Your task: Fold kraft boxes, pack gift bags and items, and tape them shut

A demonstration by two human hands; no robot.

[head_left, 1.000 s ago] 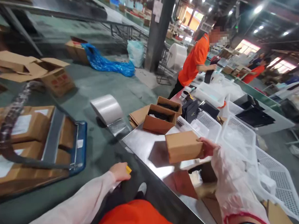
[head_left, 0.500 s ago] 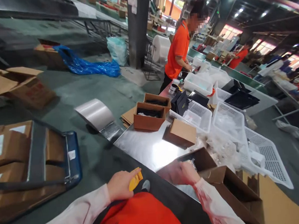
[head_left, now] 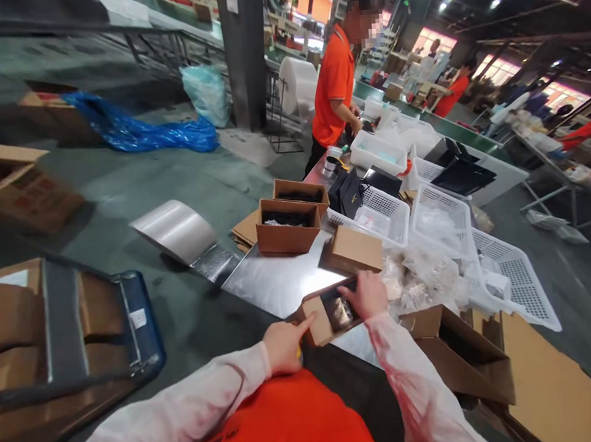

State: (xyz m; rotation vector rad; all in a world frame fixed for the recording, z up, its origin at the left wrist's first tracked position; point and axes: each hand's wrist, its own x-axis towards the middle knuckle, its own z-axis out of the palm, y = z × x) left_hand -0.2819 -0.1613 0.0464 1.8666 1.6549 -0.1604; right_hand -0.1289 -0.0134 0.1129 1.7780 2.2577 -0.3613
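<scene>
- Touching the open cardboard box (head_left: 318, 325) from its eight o'clock, the left hand (head_left: 282, 347) lays a straight index finger on the flat, matte flap; its other fingers curl on a yellow object (head_left: 299, 356), mostly hidden.
- At two o'clock the right hand (head_left: 371, 294) bends over the box's rim, fingertips dipping inside; whether they pinch anything I cannot tell.
- The hands are apart, one on either side of this rectangular box, which is at the near edge of a smooth, glossy metal table (head_left: 272, 284).
- Inside it, a crinkled, shiny package (head_left: 342, 313) catches the light.
- At one o'clock, just beyond, stands a closed, plain brown box (head_left: 358, 247) with crisp edges.
- Between two and three o'clock, clear, wrinkled plastic bags (head_left: 426, 276) heap up.
- At ten o'clock, a curved silvery roll (head_left: 176, 227) unrolls into a textured sheet.
</scene>
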